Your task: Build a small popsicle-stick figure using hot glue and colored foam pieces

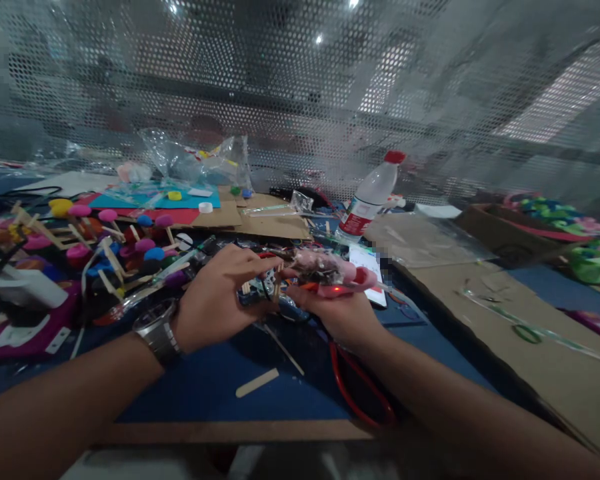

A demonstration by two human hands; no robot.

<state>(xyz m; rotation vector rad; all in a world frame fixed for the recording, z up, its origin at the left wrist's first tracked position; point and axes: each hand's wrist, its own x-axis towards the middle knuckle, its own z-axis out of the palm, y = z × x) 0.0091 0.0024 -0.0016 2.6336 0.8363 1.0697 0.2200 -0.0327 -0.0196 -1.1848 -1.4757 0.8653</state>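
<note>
My right hand (pixel 343 317) is wrapped round a pink hot glue gun (pixel 355 275), its red light lit and its front crusted with old glue. A clear glue stick sticks out of its back end. My left hand (pixel 225 293) pinches a small piece of wooden craft stick (pixel 278 283) close to the gun's front; whether the two touch is hidden. Below my hands a loose craft stick (pixel 257 383) lies on the blue table (pixel 195 387), and a thin stick (pixel 285 348) lies above it. Red-handled scissors (pixel 363 393) lie under my right wrist.
Craft sticks with colourful clay lumps (pixel 145 245) crowd the left, beside a purple box (pixel 40 327). A water bottle (pixel 367 200) and a phone (pixel 367 267) stand behind the glue gun. Cardboard (pixel 510 320) covers the right, and perforated metal mesh (pixel 280 87) rises behind.
</note>
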